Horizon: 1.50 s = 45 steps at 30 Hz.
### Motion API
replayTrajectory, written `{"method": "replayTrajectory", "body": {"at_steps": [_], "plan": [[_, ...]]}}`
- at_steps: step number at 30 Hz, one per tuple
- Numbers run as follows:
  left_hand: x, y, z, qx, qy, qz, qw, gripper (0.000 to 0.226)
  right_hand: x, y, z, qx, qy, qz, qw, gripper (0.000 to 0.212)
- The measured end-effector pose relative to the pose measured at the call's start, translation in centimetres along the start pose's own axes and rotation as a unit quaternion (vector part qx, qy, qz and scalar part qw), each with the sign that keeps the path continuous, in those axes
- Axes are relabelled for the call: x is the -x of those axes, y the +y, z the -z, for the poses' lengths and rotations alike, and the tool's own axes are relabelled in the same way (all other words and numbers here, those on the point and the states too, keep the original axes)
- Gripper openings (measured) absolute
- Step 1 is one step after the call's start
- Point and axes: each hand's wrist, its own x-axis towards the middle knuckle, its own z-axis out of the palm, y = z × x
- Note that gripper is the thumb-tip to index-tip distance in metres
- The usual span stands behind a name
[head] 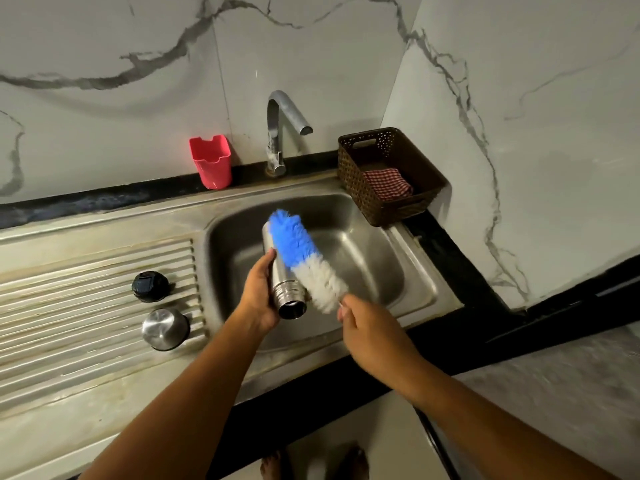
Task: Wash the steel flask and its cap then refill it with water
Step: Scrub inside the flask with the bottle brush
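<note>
The flask (285,292) was over the sink (374,258), mouth toward the person, gripped in the left hand (258,299); the brush (304,261) lay along its right flank, touching it, handle pinched in the right hand (367,330) at the near rim. Left of the basin, on the drainboard (86,289), sat the stopper (150,286), the cap (165,329) just in front of it; behind the basin stood the tap (277,133), the cup (211,162) to its left, the basket (353,168) to its right, a cloth (389,183) inside.

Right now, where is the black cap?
In the head view, the black cap sits on the ribbed drainboard, left of the sink basin and just beyond the steel cap.
</note>
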Motion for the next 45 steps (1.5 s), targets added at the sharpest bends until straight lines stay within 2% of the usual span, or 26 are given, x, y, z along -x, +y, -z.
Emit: {"method": "replayTrajectory", "body": {"at_steps": [2,7,10,13,16,19,21,26,28,32,36,40,43,45], "plan": [[-0.2,0.2,0.9,0.001,0.015,0.013,1.0,0.052,1.1,0.1,-0.9,0.026,-0.014,0.001,1.0,0.019],[1.1,-1.7,-0.5,0.0,-0.008,0.05,0.999,0.052,-4.7,-0.7,-0.5,0.026,0.035,-0.049,0.998,0.016],[0.7,-1.3,0.0,-0.005,-0.016,0.021,1.0,0.062,-4.0,-0.6,-0.6,0.024,0.033,-0.033,0.999,0.016],[0.2,0.7,0.7,0.002,-0.022,0.013,1.0,0.052,0.0,-0.2,-2.0,0.035,0.02,0.004,0.999,0.019],[0.1,1.3,0.3,-0.006,-0.028,0.033,0.999,0.047,-0.6,0.1,-2.3,0.038,0.025,-0.002,0.999,0.018],[0.6,0.0,-0.8,-0.02,-0.049,0.047,0.998,0.064,-4.4,-0.5,-1.1,0.02,0.043,-0.049,0.998,0.015],[0.5,-0.3,-0.7,-0.024,-0.049,0.041,0.998,0.067,-5.5,-0.9,-0.3,0.007,0.036,-0.06,0.998,0.017],[-1.4,1.0,0.5,-0.04,-0.007,0.021,0.999,0.052,-0.7,-1.1,-1.8,0.021,0.018,-0.007,1.0,0.016],[-1.6,1.2,0.6,-0.036,-0.019,0.024,0.999,0.053,-0.6,-1.0,-2.2,0.026,0.021,0.002,0.999,0.016],[-0.8,0.1,-0.5,-0.072,-0.05,0.057,0.995,0.063,-5.5,-1.4,-1.0,0.023,0.049,-0.051,0.997,0.016],[-1.5,0.2,-0.4,-0.039,-0.023,0.058,0.997,0.069,-5.2,-1.1,-0.9,0.011,0.04,-0.053,0.998,0.018],[-2.4,1.9,0.6,0.011,0.002,0.039,0.999,0.055,-0.3,-0.5,-2.7,0.011,0.015,-0.018,1.0,0.02],[-2.4,1.7,0.4,0.0,0.014,0.049,0.999,0.052,-2.7,-0.4,-2.5,0.017,0.021,-0.051,0.998,0.017],[-1.8,0.9,-0.5,-0.004,-0.004,0.073,0.997,0.063,-5.2,-1.0,-1.7,0.005,0.03,-0.079,0.996,0.018]]}}
